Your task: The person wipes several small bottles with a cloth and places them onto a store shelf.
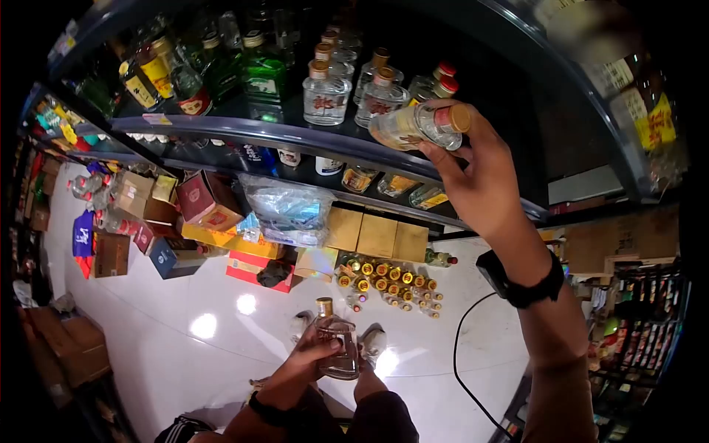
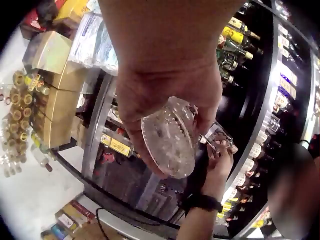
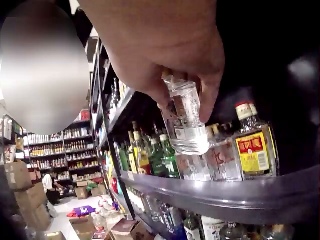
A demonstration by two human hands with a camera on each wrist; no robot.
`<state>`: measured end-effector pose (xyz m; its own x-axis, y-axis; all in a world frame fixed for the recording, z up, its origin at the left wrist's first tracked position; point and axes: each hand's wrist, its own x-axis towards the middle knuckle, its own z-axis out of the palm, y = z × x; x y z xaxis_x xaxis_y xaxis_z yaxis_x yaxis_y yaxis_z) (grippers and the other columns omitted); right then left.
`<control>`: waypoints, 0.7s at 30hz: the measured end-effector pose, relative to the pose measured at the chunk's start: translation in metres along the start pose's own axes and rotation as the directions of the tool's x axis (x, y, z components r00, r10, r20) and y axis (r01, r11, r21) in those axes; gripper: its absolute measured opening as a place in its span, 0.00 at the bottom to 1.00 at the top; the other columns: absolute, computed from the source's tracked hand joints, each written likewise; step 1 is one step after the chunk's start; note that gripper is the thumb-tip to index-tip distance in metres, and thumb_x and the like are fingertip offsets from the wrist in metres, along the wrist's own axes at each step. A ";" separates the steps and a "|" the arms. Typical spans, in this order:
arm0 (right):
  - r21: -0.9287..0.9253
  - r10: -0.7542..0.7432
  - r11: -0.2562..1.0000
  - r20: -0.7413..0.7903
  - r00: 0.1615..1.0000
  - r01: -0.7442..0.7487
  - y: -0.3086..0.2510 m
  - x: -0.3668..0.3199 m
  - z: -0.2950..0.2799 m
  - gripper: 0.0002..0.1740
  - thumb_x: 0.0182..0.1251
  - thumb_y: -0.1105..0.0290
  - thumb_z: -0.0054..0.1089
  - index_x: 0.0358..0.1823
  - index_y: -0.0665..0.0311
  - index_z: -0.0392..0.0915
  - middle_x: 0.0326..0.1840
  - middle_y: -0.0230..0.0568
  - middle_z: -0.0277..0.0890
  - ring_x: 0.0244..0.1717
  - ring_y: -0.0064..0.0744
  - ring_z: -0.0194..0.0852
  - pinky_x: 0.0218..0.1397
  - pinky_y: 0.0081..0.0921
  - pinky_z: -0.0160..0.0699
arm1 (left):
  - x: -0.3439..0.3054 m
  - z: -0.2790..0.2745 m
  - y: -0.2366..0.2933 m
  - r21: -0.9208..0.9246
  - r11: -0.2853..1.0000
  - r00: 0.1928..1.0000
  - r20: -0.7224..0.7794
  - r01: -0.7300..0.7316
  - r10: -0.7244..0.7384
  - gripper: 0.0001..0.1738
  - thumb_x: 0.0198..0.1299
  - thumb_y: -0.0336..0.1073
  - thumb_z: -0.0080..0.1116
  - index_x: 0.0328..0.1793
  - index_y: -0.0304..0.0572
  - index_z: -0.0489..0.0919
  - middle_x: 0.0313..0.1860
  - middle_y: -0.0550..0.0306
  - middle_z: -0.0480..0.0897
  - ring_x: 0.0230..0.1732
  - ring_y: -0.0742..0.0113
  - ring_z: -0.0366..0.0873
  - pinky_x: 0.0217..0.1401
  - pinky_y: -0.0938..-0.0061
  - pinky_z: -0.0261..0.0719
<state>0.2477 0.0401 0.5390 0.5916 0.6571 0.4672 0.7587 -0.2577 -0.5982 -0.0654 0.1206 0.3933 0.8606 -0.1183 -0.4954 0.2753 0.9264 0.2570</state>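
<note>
In the head view my right hand grips a clear glass bottle with a gold cap, tilted on its side at the shelf's front edge. Seen from the right wrist, fingers and thumb wrap the upper part of that clear bottle, its base pointing down toward the shelf bottles. Low in front of the body, my left hand holds a flat clear bottle upright by its side, gold cap on top. Its glass base faces the left wrist camera. Similar gold-capped bottles stand on the shelf beside the right hand.
Green bottles and red-capped bottles share the shelf. Below lie gold boxes, a plastic-wrapped pack and many gold-capped bottles on the floor. A black cable hangs near the right arm.
</note>
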 end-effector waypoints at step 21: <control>-0.180 -0.065 0.982 -0.072 0.995 0.051 0.051 0.046 0.080 0.21 0.56 0.81 0.67 0.51 0.69 0.73 0.46 0.51 0.73 0.45 0.47 0.78 0.45 0.32 0.77 | -0.030 -0.101 0.024 0.060 0.998 0.996 -0.084 -0.018 0.023 0.25 0.55 0.32 0.63 0.57 0.40 0.65 0.40 0.39 0.80 0.39 0.43 0.84 0.42 0.48 0.86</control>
<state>0.2915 0.1138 0.4782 0.5594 0.6199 0.5503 0.8245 -0.3475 -0.4466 -0.1274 0.1827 0.3304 0.8274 -0.0667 -0.5576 0.2852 0.9052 0.3150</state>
